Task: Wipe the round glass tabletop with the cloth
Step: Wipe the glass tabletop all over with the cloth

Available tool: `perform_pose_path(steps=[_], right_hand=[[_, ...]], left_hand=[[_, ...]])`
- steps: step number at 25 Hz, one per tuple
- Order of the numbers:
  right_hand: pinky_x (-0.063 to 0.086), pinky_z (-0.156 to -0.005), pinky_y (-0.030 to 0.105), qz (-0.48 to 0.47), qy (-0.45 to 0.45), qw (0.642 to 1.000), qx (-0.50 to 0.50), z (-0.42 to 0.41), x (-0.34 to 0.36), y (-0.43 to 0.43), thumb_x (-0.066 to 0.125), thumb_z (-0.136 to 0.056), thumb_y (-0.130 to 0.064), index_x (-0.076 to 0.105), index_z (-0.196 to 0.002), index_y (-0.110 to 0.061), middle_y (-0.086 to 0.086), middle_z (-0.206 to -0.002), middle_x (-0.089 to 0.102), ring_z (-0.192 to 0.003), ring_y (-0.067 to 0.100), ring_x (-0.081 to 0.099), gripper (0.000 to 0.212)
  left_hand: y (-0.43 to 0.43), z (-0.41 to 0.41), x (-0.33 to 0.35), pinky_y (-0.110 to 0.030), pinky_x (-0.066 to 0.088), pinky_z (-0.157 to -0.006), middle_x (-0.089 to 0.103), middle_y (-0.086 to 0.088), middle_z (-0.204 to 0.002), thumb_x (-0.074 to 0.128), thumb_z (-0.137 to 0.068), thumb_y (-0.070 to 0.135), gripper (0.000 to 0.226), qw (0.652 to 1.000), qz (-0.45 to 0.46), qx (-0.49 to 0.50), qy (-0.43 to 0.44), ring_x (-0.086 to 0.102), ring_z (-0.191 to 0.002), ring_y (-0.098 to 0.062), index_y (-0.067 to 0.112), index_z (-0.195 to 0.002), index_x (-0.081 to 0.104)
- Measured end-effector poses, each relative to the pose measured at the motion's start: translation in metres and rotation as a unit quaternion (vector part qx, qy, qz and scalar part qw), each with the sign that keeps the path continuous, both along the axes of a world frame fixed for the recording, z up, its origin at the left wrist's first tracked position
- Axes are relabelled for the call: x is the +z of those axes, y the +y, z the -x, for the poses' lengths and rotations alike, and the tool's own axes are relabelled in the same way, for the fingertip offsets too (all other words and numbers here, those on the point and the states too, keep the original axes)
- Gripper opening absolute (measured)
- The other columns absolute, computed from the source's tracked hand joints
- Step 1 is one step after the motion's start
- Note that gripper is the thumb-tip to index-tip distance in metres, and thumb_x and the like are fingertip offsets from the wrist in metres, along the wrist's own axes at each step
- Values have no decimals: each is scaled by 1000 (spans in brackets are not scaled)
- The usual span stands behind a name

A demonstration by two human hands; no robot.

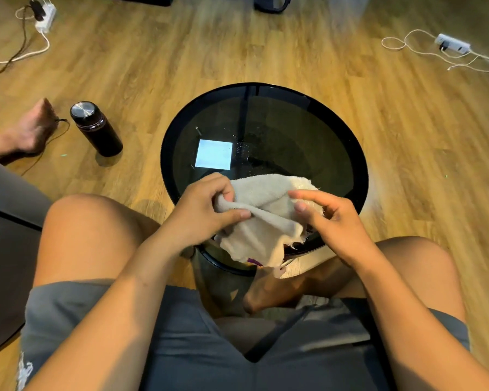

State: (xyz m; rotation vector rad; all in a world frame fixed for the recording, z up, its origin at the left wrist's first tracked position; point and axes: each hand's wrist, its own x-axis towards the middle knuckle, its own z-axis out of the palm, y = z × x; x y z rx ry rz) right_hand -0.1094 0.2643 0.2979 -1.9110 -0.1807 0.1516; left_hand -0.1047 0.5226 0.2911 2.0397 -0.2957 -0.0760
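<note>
The round dark glass tabletop (299,142) with a black rim stands right in front of my knees. Water droplets glint near its middle beside a bright square reflection. A beige frayed cloth (266,221) hangs bunched over the table's near edge. My left hand (206,210) pinches the cloth's left fold between thumb and fingers. My right hand (333,218) holds the cloth's right side, with the index finger stretched out over it.
A black flask with a steel lid (95,128) stands on the wooden floor left of the table. Another person's bare foot (31,131) rests further left. Power strips with cables lie at the far left (44,18) and far right (452,43).
</note>
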Motion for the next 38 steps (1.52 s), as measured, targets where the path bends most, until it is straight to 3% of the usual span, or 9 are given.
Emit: perform_pose_path(steps=[4, 8, 12, 18, 22, 26, 29, 32, 38], right_hand=[[52, -80, 22, 23, 51, 996, 65, 1, -5, -1, 82, -69, -48, 68, -115, -38, -14, -111, 70, -96, 7, 67, 50], [53, -88, 34, 37, 77, 992, 98, 14, -14, 23, 89, -62, -42, 67, -111, -40, -12, -111, 67, -97, 4, 65, 54], [40, -66, 15, 106, -10, 991, 83, 12, -17, 38, 80, -78, -33, 63, -84, -36, -14, -77, 61, -76, 3, 57, 18], [49, -82, 19, 107, 35, 993, 38, 1, -11, 9, 69, -89, -11, 78, -89, -14, -3, -101, 69, -102, 6, 61, 10], [45, -60, 31, 82, 91, 992, 25, -11, -18, 21, 65, -92, -18, 73, -87, -14, 3, -66, 59, -63, 13, 55, 10], [42, -63, 30, 128, 81, 988, -14, -49, -32, 54, 59, -94, -29, 66, -89, -23, -7, -70, 56, -68, 13, 54, 10], [42, -68, 25, 225, 74, 972, -3, -66, -46, 78, 62, -91, -32, 61, -100, -27, -14, -85, 56, -87, 13, 56, 10], [48, -72, 26, 276, 135, 952, 13, -71, -48, 88, 70, -82, -22, 58, -123, -19, -3, -100, 62, -91, 16, 59, 43], [52, -63, 32, 162, 96, 980, 71, -70, 20, 58, 66, -76, -2, 75, -81, -16, 6, -81, 72, -71, 16, 63, 16]], left_hand=[[1, -2, 10, -44, 46, -67, 58, -25, -89, 70, -90, 15, 33, 990, 129, 43, 38, 57, -80, -32, 7, -75, 42], [-11, 1, 23, -45, 52, -85, 66, -1, -108, 72, -88, 13, 32, 999, 36, 20, -22, 61, -102, -21, 15, -75, 43], [-15, 2, 41, -36, 52, -74, 67, 6, -100, 74, -84, 33, 34, 993, -40, -42, -108, 63, -93, -17, 25, -75, 42], [24, 4, 9, -25, 34, -59, 56, 4, -77, 81, -78, 34, 29, 988, -148, 0, 43, 47, -68, -13, 17, -81, 57], [31, 0, -11, -22, 33, -61, 51, 2, -87, 77, -82, 41, 29, 974, -191, 63, 108, 48, -74, -9, 14, -80, 64], [41, 0, -26, -29, 35, -57, 57, 0, -80, 75, -83, 45, 34, 942, -229, 104, 221, 53, -75, -18, 16, -76, 58], [43, 1, -29, -29, 35, -55, 59, 0, -81, 78, -82, 39, 30, 930, -221, 125, 267, 54, -72, -14, 16, -78, 58], [40, 0, -24, -27, 36, -55, 58, 2, -84, 81, -79, 23, 26, 944, -170, 162, 234, 53, -73, -13, 19, -78, 55], [41, -4, 14, -25, 49, -79, 68, 4, -100, 77, -81, 2, 32, 973, 85, 130, 172, 65, -93, -7, 21, -104, 67]])
